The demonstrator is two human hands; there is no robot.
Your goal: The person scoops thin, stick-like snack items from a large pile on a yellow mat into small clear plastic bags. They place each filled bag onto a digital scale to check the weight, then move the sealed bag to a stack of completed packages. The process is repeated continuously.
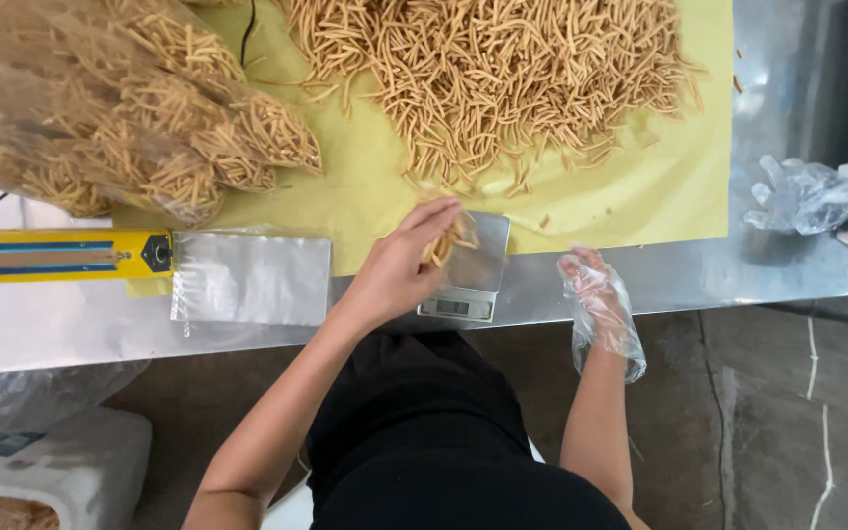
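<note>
At the far left, a yellow bar-shaped sealing tool [61, 255] is laid across the steel bench [699, 280], with a black cord running off behind it. Above it, filled clear bags [139, 118] of fried snack sticks are piled on their sides. Just to the right of the sealing tool, an empty clear bag [250, 278] is spread flat on the bench. A yellow sheet [640, 186] is spread over the bench behind, and a wide heap of loose snack sticks [503, 69] is carried on it.

Near the front edge of the bench, a small digital scale [468, 275] is set, partly on the yellow sheet. The left hand [399, 270], bare, is held over the scale, its grip closed on a small clump of sticks [449, 238] just above the steel weighing plate. Whether the clump is touching the plate cannot be told.

To the right of the scale, the right hand [599, 299] is covered by a loose clear plastic glove; its grip is released and nothing is held, the fingers pointing toward the sheet. Further right, a crumpled clear glove [802, 194] is left on the bench.
</note>
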